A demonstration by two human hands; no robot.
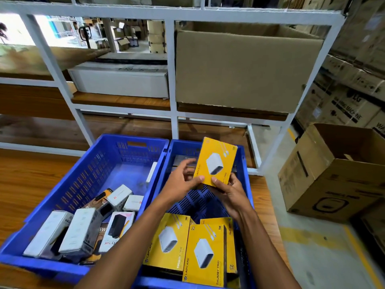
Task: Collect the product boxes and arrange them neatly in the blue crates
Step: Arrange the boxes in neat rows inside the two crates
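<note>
1. Blue crates: two, left crate (68,184) and right crate (243,163).
2. Yellow boxes: four visible, one held (215,161), three in the right crate (166,243).
3. White/grey boxes (81,230) in the left crate: about seven; exact count unclear.
4. Hands: two.

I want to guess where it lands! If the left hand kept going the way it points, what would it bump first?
Probably the dark boxes at the far end of the right crate, though depth is unclear. The left hand already holds the yellow box.
</note>
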